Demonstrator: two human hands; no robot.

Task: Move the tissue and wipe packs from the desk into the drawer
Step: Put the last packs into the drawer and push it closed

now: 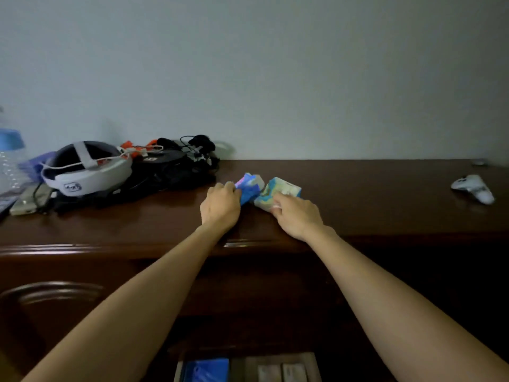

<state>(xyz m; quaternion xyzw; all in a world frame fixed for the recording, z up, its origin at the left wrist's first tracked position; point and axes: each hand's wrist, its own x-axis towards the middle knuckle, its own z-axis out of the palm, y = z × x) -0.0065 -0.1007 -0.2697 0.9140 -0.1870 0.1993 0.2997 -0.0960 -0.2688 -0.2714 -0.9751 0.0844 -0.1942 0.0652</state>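
On the glossy dark wooden table [358, 194], near its middle, two soft crinkly packs are lying just beside each other. The left hand [220, 206] is curling its fingers [230, 187] closed around the near end of the blue and pink pack [249, 187], whose shiny wrapper is bunching at the grip. The right hand [296, 216] is pinching the near corner of the blockier pale pack with blue and yellow swirls [279, 191], fingers drawn tight on the wrapper. Both forearms are reaching in bare from below. Down at the lower edge, the open drawer [309, 366] is showing slatted wood, a flat blue packet [206, 369] and two pale flat packs [282, 372]. Left of the hands, a rounded white headset [88, 168] is resting against a heap of black straps and cables [170, 169]. Far right, a small white controller [473, 188] is lying alone
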